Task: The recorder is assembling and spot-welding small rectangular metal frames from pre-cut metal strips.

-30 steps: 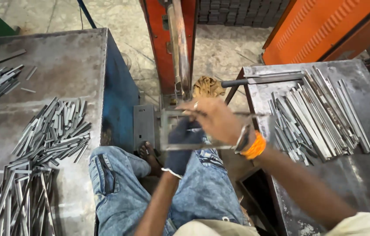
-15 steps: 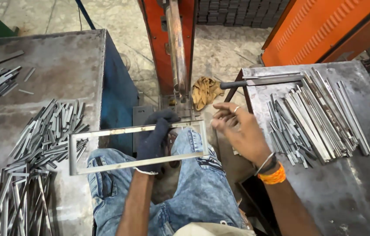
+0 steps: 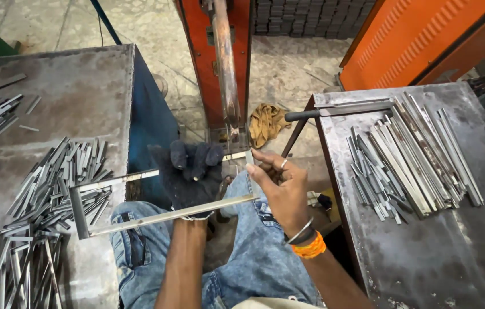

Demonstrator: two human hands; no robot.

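A rectangular frame of thin metal strips (image 3: 139, 220) lies level above my lap, its left end over the left table. My left hand (image 3: 190, 174), in a dark glove, grips the frame's middle from underneath. My right hand (image 3: 280, 189), bare with a ring and an orange wristband, pinches the frame's right end next to the foot of an orange press (image 3: 225, 68). My knees in blue jeans (image 3: 242, 257) are below.
A grey steel table (image 3: 65, 97) on the left carries heaps of short metal strips (image 3: 53, 189). The table on the right (image 3: 426, 246) holds longer strips (image 3: 408, 154) and a dark-handled bar (image 3: 340, 110). A tan rag (image 3: 266, 123) lies on the floor.
The frame was held upright at the press one second ago. It has since been turned flat and swung out leftward, and both hands have shifted along it.
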